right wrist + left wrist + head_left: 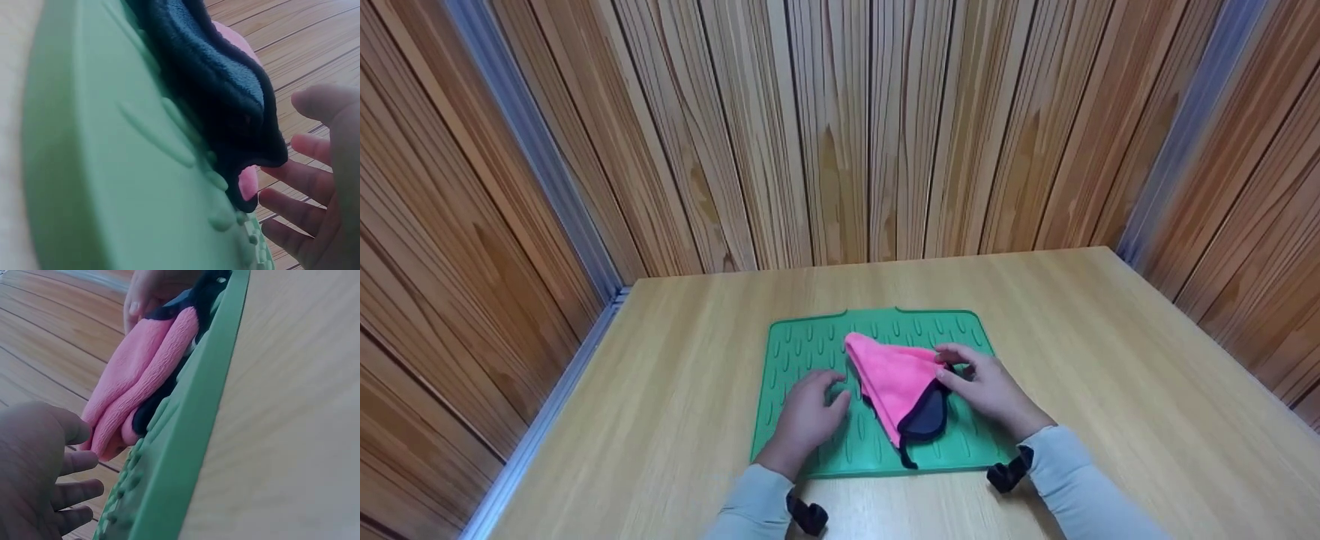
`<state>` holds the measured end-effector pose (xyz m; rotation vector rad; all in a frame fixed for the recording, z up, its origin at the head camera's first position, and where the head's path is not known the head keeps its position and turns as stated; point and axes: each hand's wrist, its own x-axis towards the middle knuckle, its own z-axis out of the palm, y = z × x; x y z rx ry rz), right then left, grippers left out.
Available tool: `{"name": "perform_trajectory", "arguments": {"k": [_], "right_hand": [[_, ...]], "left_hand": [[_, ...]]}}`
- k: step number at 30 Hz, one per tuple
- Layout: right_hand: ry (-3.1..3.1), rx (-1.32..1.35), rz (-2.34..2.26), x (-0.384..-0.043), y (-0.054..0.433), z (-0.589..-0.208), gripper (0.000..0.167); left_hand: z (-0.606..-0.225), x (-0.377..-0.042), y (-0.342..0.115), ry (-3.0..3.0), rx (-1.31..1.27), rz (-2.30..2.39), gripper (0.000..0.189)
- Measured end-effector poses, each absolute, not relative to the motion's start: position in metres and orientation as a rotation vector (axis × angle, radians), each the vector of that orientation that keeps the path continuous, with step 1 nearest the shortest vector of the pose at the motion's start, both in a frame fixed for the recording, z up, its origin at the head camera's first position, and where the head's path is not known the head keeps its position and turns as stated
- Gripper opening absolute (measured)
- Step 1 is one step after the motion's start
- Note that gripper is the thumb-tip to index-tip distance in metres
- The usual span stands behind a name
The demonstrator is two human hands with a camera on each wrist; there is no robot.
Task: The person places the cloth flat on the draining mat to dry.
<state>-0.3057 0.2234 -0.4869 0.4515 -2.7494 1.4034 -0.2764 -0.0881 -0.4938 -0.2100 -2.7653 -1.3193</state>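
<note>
A folded cloth [894,375], pink fleece on one side and dark blue with black edging on the other, lies on a green ridged mat [802,450]. A short black strap hangs from its near corner. My left hand [812,412] hovers over the mat's left part, fingers loosely bent and holding nothing. In the left wrist view, the pink folds [135,377] rise just past its thumb. My right hand [986,382] is at the cloth's right corner. Seen from the right wrist, its fingers [298,180] are spread, with fingertips right at the black edging [275,146].
The mat lies on a light wooden table [682,375]. Wood-plank walls [840,135] stand behind and at both sides, with metal posts in the corners. Black straps [808,516] are on both wrists, over light sleeves.
</note>
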Motion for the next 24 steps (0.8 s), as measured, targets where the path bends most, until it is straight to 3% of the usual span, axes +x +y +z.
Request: {"name": "perform_trajectory", "arguments": {"k": [8,18,24], "right_hand": [[-2.754,0.485,1.451,-0.304,0.226,-0.491,0.046],[-2.749,0.473,1.411,-0.304,0.219,-0.498,0.044],[-2.756,0.477,1.405,-0.302,0.219,-0.499,0.044]], "left_hand": [[-0.499,-0.279,-0.075,-2.739,-0.243,-1.337,0.03],[-0.502,-0.276,-0.058,-2.75,-0.204,-1.344,0.01],[-0.503,-0.277,-0.052,-2.737,-0.166,-1.336,0.011]]}}
